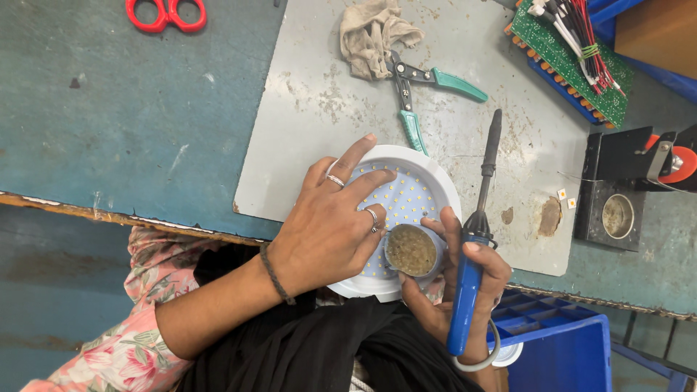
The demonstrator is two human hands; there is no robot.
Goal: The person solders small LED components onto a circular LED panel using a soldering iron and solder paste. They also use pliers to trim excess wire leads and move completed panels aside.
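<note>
My left hand (330, 225) lies flat on a round white lamp disc (428, 178) dotted with small yellow chips, fingers spread, rings on two of them. My right hand (465, 290) grips a blue-handled soldering iron (475, 239) whose black shaft points away from me over the grey mat. The same hand's fingers and thumb also hold a small round tin of brownish paste (411, 250) against the disc's near edge.
Green-handled cutters (417, 91) and a crumpled rag (374, 33) lie on the grey mat (305, 145). Red scissors (165, 13) at far left. A green circuit board with wires (573, 43) and a black stand (617, 192) sit right. A blue bin (559, 341) is below.
</note>
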